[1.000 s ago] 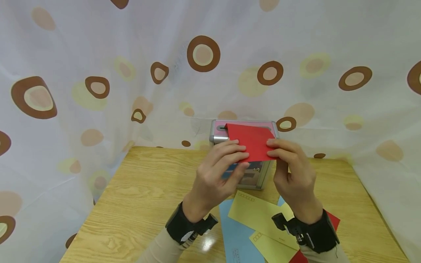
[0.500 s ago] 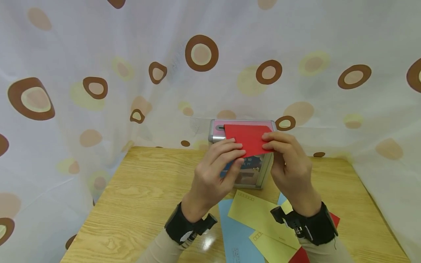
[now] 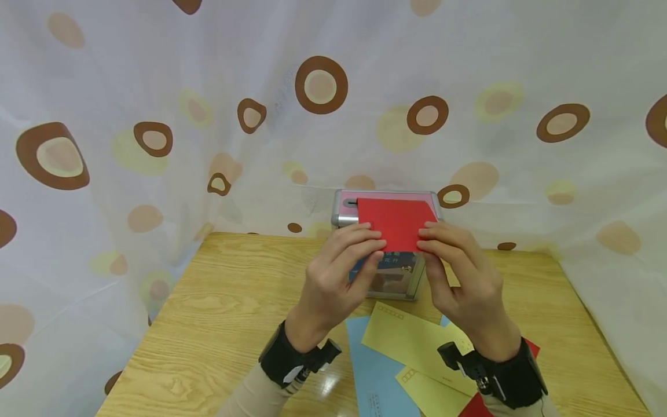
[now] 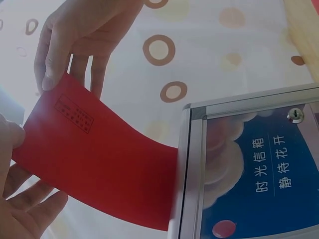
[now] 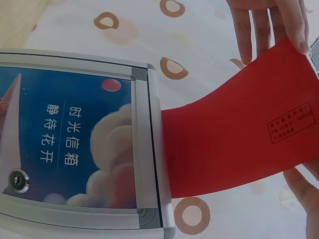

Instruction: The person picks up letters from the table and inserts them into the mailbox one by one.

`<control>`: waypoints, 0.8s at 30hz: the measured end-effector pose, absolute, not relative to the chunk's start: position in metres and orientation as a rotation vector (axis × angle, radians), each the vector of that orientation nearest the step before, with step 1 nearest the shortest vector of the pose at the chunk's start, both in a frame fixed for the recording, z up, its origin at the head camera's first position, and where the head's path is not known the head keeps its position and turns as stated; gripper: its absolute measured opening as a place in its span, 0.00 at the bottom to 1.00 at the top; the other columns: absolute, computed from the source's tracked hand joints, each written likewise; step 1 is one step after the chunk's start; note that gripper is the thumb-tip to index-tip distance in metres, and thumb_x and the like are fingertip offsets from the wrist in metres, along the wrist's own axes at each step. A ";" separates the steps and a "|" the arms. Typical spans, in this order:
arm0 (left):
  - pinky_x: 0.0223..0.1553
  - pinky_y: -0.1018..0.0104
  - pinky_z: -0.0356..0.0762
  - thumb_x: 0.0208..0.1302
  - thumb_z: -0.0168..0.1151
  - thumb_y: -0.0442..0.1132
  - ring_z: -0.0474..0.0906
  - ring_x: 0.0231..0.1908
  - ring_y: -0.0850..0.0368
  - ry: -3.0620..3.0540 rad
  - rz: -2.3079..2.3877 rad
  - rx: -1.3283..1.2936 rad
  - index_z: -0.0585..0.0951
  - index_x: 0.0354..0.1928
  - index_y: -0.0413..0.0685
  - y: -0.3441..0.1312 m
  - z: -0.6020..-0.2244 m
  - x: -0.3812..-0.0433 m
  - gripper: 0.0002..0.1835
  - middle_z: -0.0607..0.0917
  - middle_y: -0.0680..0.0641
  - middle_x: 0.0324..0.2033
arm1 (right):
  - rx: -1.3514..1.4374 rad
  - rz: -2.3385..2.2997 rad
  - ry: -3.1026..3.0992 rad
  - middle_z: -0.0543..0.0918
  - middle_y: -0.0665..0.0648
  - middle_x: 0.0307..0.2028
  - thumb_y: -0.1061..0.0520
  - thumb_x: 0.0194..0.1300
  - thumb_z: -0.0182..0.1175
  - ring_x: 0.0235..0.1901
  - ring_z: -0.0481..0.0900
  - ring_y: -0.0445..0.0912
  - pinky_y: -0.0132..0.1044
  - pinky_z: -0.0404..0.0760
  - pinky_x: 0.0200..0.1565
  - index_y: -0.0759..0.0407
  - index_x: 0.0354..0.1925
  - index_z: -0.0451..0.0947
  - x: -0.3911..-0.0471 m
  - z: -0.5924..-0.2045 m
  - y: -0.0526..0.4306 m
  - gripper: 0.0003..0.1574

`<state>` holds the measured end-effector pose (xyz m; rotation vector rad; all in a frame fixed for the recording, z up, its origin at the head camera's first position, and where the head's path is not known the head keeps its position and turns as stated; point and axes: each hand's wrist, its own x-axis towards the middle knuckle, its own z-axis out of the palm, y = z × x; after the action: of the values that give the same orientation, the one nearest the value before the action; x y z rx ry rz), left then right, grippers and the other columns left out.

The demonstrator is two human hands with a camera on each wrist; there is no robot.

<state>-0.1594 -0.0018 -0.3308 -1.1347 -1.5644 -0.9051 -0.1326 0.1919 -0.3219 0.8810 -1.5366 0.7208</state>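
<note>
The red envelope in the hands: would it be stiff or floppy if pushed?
Likely flexible: the envelope bows smoothly between the left hand, right hand and box. Probably light, since it looks thin. Pushed hard, it might buckle, its middle being unsupported.

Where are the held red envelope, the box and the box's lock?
Held red envelope [image 4: 105,153], left wrist view: middle of its printed face.
Box [image 4: 253,167], left wrist view: its front panel.
Lock [image 5: 19,180], right wrist view: its keyhole.

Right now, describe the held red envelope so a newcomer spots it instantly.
On the wooden table, find the silver-framed box in front of the patterned curtain. At its top, the left hand and right hand hold a curved red envelope. Unlike the envelopes lying nearer the person, it is held up off the table.
</note>
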 end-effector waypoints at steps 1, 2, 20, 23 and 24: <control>0.58 0.60 0.84 0.75 0.61 0.36 0.86 0.51 0.44 -1.565 -0.904 -1.134 0.86 0.44 0.34 -0.002 -0.331 -0.160 0.11 0.88 0.39 0.44 | 0.880 0.719 -1.545 0.85 0.72 0.38 0.57 0.77 0.57 0.41 0.84 0.64 0.30 0.80 0.61 0.75 0.37 0.83 -0.132 -0.322 0.192 0.20; 0.58 0.60 0.84 0.75 0.61 0.35 0.86 0.51 0.44 -1.566 -0.904 -1.133 0.86 0.44 0.34 -0.002 -0.331 -0.160 0.10 0.88 0.39 0.44 | 0.879 0.719 -1.552 0.85 0.72 0.38 0.57 0.77 0.57 0.41 0.84 0.64 0.29 0.80 0.61 0.75 0.37 0.83 -0.132 -0.322 0.192 0.20; 0.59 0.63 0.83 0.76 0.60 0.38 0.86 0.51 0.46 -1.638 -0.904 -1.118 0.86 0.45 0.35 -0.003 -0.340 -0.163 0.12 0.88 0.40 0.44 | 0.863 0.724 -1.586 0.84 0.71 0.37 0.56 0.79 0.56 0.39 0.84 0.63 0.25 0.78 0.61 0.76 0.36 0.82 -0.135 -0.327 0.193 0.23; 0.59 0.63 0.83 0.76 0.60 0.38 0.86 0.51 0.46 -1.649 -0.908 -1.120 0.86 0.45 0.35 -0.003 -0.342 -0.164 0.11 0.88 0.40 0.44 | 0.861 0.719 -1.599 0.85 0.71 0.37 0.55 0.79 0.55 0.39 0.84 0.63 0.25 0.77 0.61 0.76 0.36 0.82 -0.136 -0.328 0.194 0.23; 0.59 0.63 0.83 0.76 0.60 0.38 0.86 0.52 0.46 -1.652 -0.909 -1.119 0.86 0.45 0.35 -0.003 -0.342 -0.164 0.11 0.88 0.40 0.44 | 0.861 0.718 -1.604 0.85 0.71 0.37 0.55 0.79 0.55 0.39 0.84 0.63 0.25 0.77 0.61 0.77 0.36 0.82 -0.136 -0.328 0.194 0.24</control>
<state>-0.1641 -0.0031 -0.3424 -1.1194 -1.6522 -0.9087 -0.1359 0.1940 -0.3284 0.8614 -1.6041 0.7184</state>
